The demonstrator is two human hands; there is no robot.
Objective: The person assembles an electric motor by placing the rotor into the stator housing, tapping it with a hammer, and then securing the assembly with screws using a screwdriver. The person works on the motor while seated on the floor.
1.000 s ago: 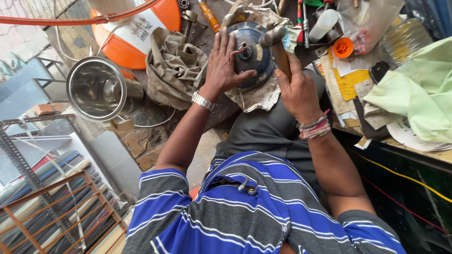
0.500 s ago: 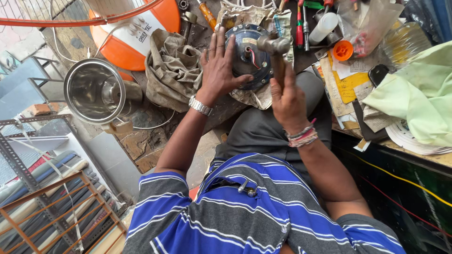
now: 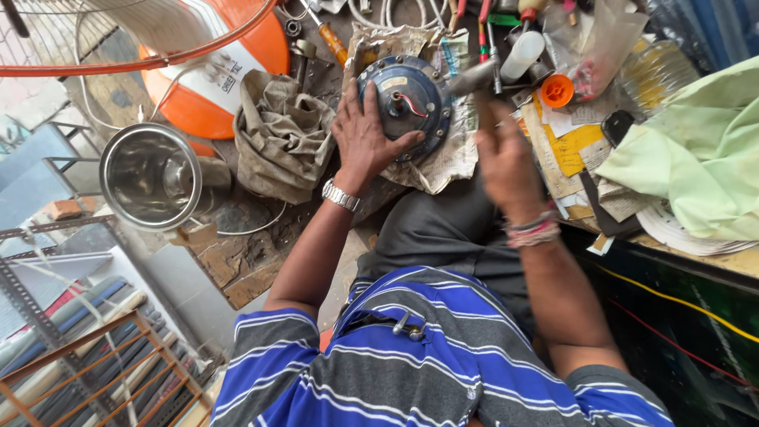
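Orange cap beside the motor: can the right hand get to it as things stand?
Probably yes. The orange cap lies uncovered on the papers just past the right hand, which holds a hammer and would have to free its fingers first.

A dark blue round motor housing (image 3: 405,107), an orange cap (image 3: 557,90), pale green cloth (image 3: 696,158), blue-and-grey striped shirt (image 3: 411,372).

I am seeing a steel pot (image 3: 150,175) sitting at nine o'clock beside a crumpled khaki cloth (image 3: 281,134). An orange cap (image 3: 557,90) is lying at one o'clock, a pale green cloth (image 3: 696,158) spreading at three.
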